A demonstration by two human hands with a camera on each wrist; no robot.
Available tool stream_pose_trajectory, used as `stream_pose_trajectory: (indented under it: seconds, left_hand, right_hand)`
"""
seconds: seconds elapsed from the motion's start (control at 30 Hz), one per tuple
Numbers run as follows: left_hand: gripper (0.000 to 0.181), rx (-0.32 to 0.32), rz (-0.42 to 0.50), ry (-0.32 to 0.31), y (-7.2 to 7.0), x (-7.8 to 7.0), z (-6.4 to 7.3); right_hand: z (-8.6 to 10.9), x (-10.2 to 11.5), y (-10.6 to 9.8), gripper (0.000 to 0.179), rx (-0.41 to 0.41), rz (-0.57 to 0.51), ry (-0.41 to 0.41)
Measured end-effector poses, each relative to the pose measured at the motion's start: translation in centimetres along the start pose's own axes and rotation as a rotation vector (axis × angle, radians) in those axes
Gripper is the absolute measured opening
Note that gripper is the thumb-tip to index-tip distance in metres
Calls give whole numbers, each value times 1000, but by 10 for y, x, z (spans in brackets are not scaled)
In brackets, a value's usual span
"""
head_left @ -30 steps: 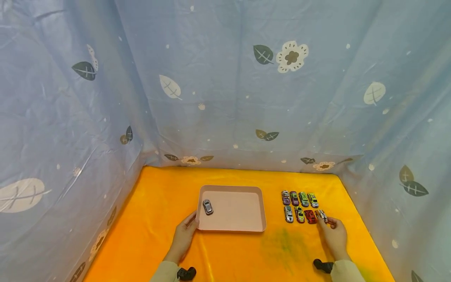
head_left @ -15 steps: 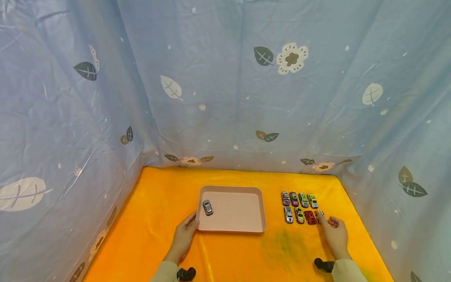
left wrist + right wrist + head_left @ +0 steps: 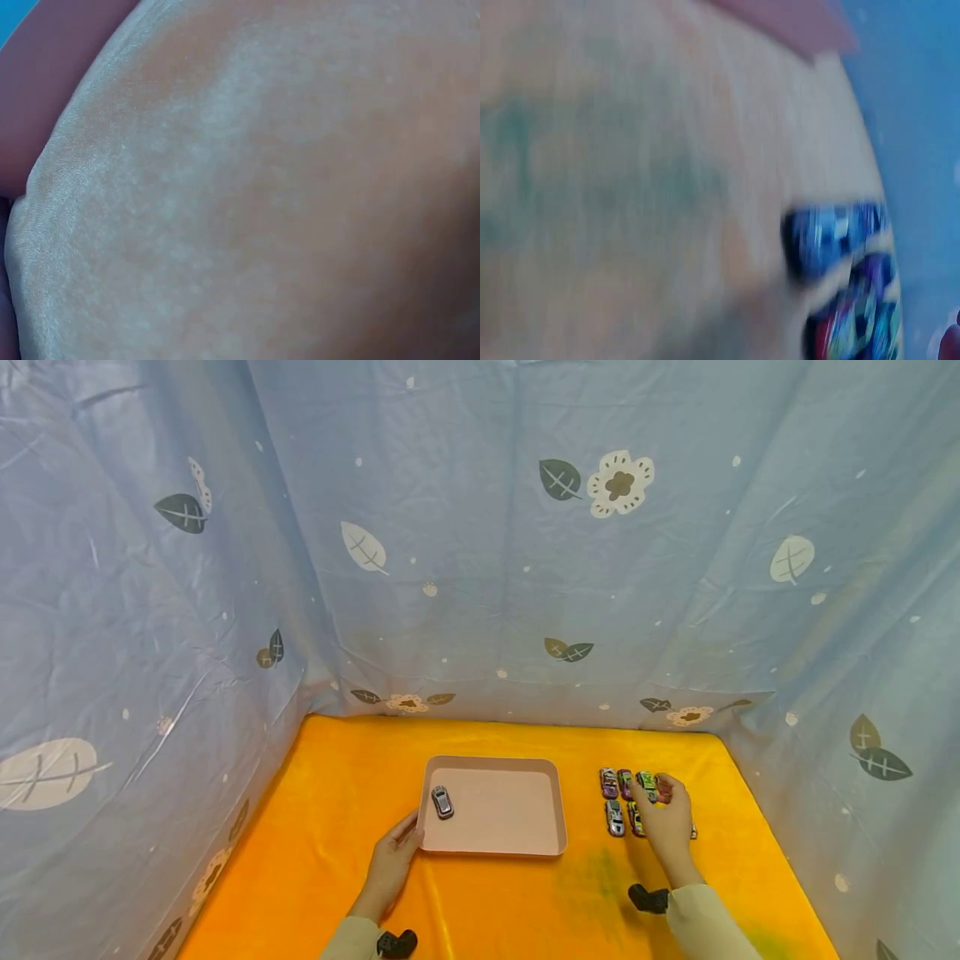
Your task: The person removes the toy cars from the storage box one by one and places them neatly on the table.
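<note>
In the head view my left hand (image 3: pixel 392 858) grips the left side of a shallow pink tray (image 3: pixel 495 846), near its front corner. Inside the tray, toward its left wall, sits a silver-grey toy car (image 3: pixel 442 802). My right hand (image 3: pixel 667 827) is over the group of toy cars at the right, fingers loosely bent, with no car seen in them. It covers the red car and most of the yellow one. Still showing are a purple-and-white car (image 3: pixel 608 783), a green car (image 3: pixel 646 785) and a silver car (image 3: pixel 615 818). A bit of the white car (image 3: pixel 693 832) peeks out beside the wrist.
A yellow-orange cloth (image 3: pixel 495 910) covers the table, with a greenish stain in front of the cars. Blue patterned curtains (image 3: pixel 450 568) hang at the back and both sides. The right wrist view is blurred, showing some cars (image 3: pixel 829 236) and the curtain.
My right hand has let go of the white car at the front row's right end and moved left and away over the cars. The left hand and tray have stayed put.
</note>
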State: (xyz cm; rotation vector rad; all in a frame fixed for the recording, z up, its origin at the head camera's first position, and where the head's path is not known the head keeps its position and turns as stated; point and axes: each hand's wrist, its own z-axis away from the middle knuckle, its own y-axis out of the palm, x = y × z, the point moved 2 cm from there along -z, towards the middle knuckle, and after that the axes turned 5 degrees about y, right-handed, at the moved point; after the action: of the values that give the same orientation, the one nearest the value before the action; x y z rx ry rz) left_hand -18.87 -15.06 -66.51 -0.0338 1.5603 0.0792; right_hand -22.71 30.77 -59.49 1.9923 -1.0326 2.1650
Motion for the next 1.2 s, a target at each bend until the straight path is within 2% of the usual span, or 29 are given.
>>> stream_pose_trajectory:
  seconds: [0.23,0.5,0.73,0.97,1.13,1.2]
  left_hand:
    - [46,2,5,-4,2,0,1]
    - [46,8,19,-12,0,0,1]
    - [47,10,12,-21,1,-1,1]
    - [49,21,29,-28,1,-1,3]
    - [48,23,36,-27,0,0,2]
    - [48,28,34,-42,0,-8,4]
  right_hand:
    - [10,27,35,68,83,3,-93]
    - [19,51,56,69,147,-12,-152]
    - [27,61,73,67,210,-17,-173]
    - [40,72,98,64,276,-18,-183]
    - [51,80,117,65,335,-74,-187]
    - [56,83,124,66,354,-88,-180]
